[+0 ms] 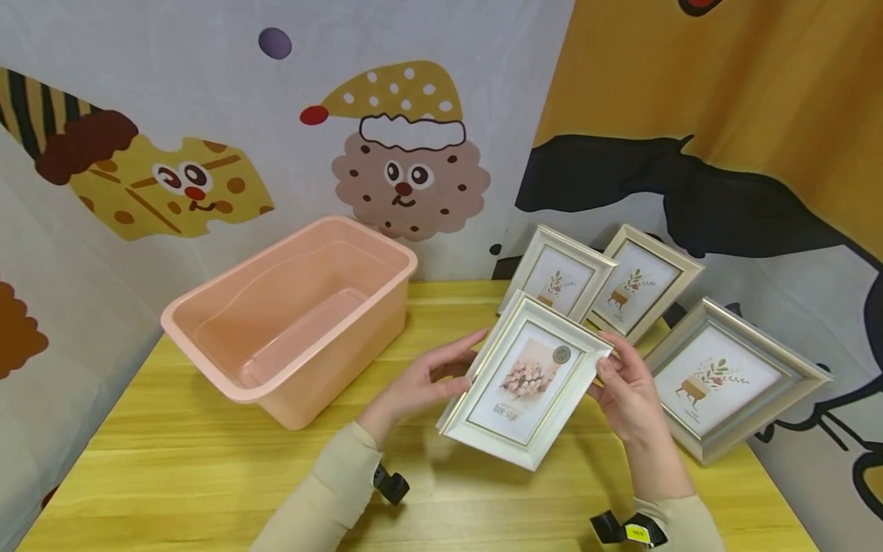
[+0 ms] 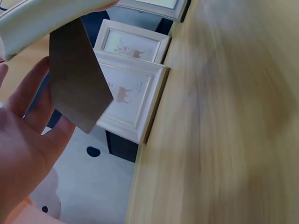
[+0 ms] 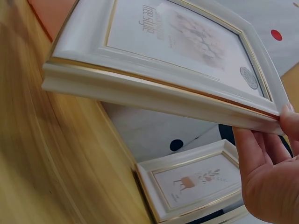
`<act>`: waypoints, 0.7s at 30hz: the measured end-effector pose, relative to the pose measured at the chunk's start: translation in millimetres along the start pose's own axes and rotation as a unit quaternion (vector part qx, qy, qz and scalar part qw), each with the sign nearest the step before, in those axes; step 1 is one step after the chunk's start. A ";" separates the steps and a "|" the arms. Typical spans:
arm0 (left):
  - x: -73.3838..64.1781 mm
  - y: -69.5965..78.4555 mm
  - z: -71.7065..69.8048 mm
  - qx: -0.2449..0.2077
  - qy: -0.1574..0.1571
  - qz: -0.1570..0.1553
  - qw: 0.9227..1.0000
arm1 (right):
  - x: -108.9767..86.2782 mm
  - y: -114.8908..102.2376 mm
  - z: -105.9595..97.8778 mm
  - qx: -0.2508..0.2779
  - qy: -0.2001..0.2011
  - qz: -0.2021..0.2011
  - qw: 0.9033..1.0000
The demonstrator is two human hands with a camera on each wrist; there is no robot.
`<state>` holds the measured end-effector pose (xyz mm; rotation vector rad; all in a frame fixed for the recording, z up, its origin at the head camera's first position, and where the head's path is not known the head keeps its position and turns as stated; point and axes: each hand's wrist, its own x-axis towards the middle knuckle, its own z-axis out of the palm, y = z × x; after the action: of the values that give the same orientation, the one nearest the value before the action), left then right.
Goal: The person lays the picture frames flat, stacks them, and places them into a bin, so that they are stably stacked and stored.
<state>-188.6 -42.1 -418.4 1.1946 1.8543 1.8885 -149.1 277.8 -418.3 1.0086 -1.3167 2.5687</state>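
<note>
A white picture frame [image 1: 527, 387] with thin gold lines, a pink flower print and a round grey sticker is held tilted above the table. My right hand [image 1: 629, 387] pinches its upper right edge, thumb on the front and fingers behind, as the right wrist view also shows. At the opposite edge is my left hand [image 1: 424, 379], fingers extended and spread, thumb near the frame's side. In the left wrist view, its fingers touch a brown stand flap [image 2: 77, 77] that sticks out from the frame's back. Firm contact of the left thumb cannot be made out.
A pink plastic bin [image 1: 290, 307] stands at the left on the wooden table [image 1: 228, 475]. Two pale frames, one nearer [image 1: 510, 287] and one farther [image 1: 679, 280], stand at the back right. A larger silvery frame [image 1: 766, 383] stands at the right edge. Printed cloth [image 1: 276, 115] hangs behind.
</note>
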 end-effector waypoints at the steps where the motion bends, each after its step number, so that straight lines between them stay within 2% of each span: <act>1: -1.7 -0.4 -0.8 0.000 0.003 0.003 1.000 | 0.2 1.0 -0.5 0.003 0.001 0.001 1.000; 5: -8.4 -1.1 -4.6 -0.002 0.010 0.012 1.000 | 1.0 4.9 -0.8 0.002 0.022 0.004 1.000; 8: -12.9 -1.1 -7.3 0.001 0.014 0.009 1.000 | 1.4 7.6 1.1 -0.022 0.062 0.011 0.998; 12: -17.5 -2.6 -9.8 -0.001 0.014 0.003 1.000 | 1.6 11.1 3.1 -0.027 0.106 0.021 0.994; 21: -27.9 -7.7 -13.6 -0.006 0.038 -0.009 0.999 | 3.3 19.3 3.4 -0.014 0.148 0.032 0.988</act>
<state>-182.8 -69.4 -434.1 1.1144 1.8825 1.9590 -156.8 262.5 -428.4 0.5581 -1.3185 2.6078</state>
